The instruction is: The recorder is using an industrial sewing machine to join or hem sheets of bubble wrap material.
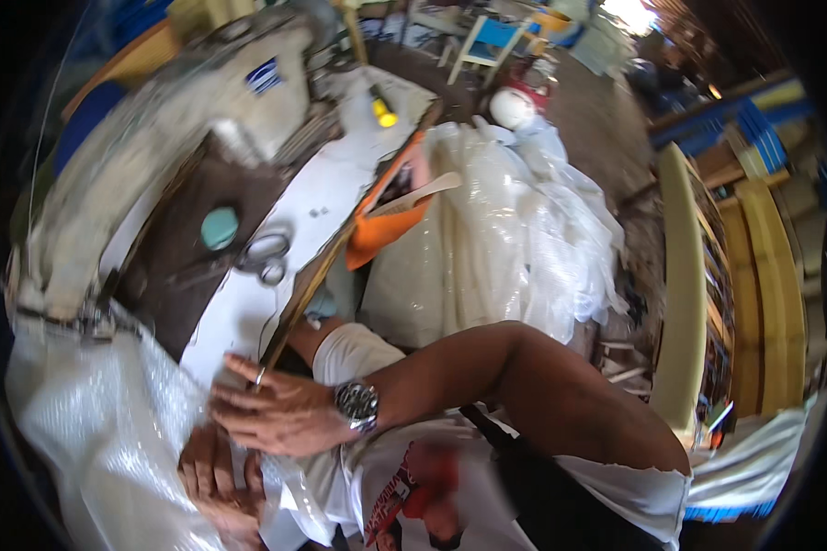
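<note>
A clear, shiny plastic sheet [101,404], which looks like bubble wrap, lies under the sewing machine's [184,119] needle end and drapes toward my lap. My left hand [219,477] is closed on the sheet near the table's front edge, fingers curled, with some plastic showing beside the thumb. Just above it, my right hand [271,409] lies over the sheet's edge, fingers stretched out and slightly apart. It wears a ring, and a dark-faced watch [356,402] is on the wrist. The right fingertips reach the white tabletop strip [239,331].
Scissors [266,257] and a round teal object [219,228] lie on the table, with a yellow-handled screwdriver [383,115] farther back. An orange cloth [386,230] hangs at the table's right edge. Beside it is heaped clear plastic [496,230]. Cushioned furniture [680,294] stands right.
</note>
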### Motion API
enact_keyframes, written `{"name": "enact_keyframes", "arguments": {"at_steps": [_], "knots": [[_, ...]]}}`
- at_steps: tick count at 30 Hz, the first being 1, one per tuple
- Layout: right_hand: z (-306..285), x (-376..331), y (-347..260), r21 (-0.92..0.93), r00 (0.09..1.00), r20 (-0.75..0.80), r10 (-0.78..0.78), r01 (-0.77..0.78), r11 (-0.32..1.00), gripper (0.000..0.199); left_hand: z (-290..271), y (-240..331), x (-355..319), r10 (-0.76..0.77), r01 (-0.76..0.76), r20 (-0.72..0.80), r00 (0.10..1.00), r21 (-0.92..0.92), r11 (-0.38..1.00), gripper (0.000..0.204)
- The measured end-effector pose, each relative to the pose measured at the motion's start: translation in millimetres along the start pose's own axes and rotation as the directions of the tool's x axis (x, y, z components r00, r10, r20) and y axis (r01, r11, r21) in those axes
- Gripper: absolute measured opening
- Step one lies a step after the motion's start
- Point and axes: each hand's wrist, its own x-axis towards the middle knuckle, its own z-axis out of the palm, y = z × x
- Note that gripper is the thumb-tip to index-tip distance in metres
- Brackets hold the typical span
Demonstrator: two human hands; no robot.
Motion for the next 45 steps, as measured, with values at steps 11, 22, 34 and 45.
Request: {"name": "enact_keyframes", "arguments": {"at_steps": [11,22,34,45], "knots": [[-22.3,15.2,13.7,0.265,0.984,-0.128,-0.125,0.156,0.952,0.035,-52.6,-72.8,61.4,-0.495,0.400,-0.112,0.861,-0.452,0.797,0.029],[-53.1,28.4,-7.3,-0.022,0.974,0.225,-0.043,0.049,0.999,0.052,-22.4,-208.7,144.5,-0.317,0.370,0.312,0.896,-0.126,0.920,0.044],[-58.7,29.0,9.0,-0.002,0.939,0.327,-0.103,0.109,0.994,0.049,31.2,-228.7,126.4,-0.412,0.466,0.256,0.874,-0.205,0.861,0.054],[-54.7,37.4,20.6,0.110,0.914,0.372,-0.161,0.128,0.986,0.041,48.1,-223.0,114.3,-0.315,0.316,-0.024,0.949,0.041,0.948,0.037]]}}
